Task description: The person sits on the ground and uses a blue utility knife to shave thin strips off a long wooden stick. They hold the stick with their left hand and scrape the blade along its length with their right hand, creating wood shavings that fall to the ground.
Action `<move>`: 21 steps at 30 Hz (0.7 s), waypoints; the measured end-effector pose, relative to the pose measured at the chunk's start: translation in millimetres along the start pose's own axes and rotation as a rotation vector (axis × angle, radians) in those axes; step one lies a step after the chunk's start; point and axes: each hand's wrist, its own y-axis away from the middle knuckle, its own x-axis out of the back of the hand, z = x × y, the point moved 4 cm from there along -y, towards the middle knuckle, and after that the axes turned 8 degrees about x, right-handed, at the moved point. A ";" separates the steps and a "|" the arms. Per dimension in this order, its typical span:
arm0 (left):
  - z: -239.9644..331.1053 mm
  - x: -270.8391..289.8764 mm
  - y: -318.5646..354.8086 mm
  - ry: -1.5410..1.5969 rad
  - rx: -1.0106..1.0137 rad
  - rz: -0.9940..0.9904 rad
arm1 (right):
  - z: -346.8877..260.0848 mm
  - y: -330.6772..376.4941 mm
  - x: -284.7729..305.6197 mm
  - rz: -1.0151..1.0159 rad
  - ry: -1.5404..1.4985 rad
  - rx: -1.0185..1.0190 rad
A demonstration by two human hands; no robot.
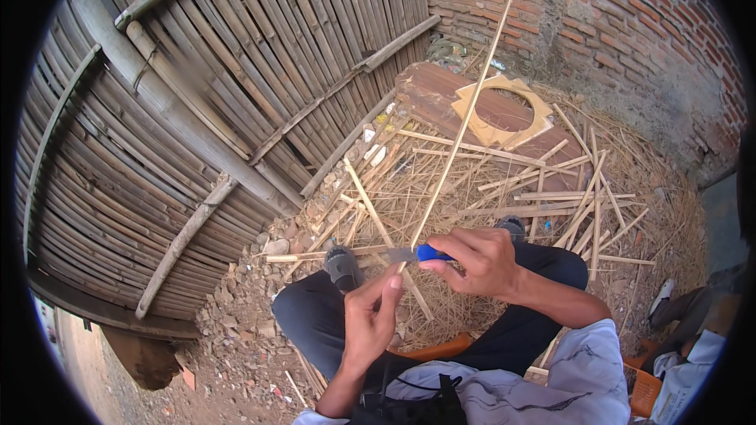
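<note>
My right hand (482, 262) is closed round the blue handle of a knife (431, 253). Its grey blade points left and lies against a long, thin bamboo strip (453, 149). Below the blade, my left hand (368, 319) grips the strip's near end, thumb pressed along it. From there the strip slants up and away, past the top of the view. Under my hands, between my knees, shavings and thicker split bamboo pieces (365, 197) cover the ground.
A bamboo-slat fence (260, 63) stands on the left, a brick wall (630, 39) at the back right. A yellowish cut-out ring (543, 114) lies on a brown board (425, 83). More bamboo sticks (594, 205) are heaped right of centre. Another person (685, 315) sits at far right.
</note>
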 end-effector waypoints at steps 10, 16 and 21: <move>-1.7 5.6 2.2 -0.027 -0.078 0.020 | 9.8 -4.6 8.8 0.037 0.050 -0.012; -7.3 13.9 6.6 -0.062 0.018 -0.004 | 31.6 -3.9 21.8 0.173 0.101 -0.109; -27.4 22.5 34.7 -0.065 0.093 -0.040 | 81.8 -1.0 72.2 0.364 0.151 -0.351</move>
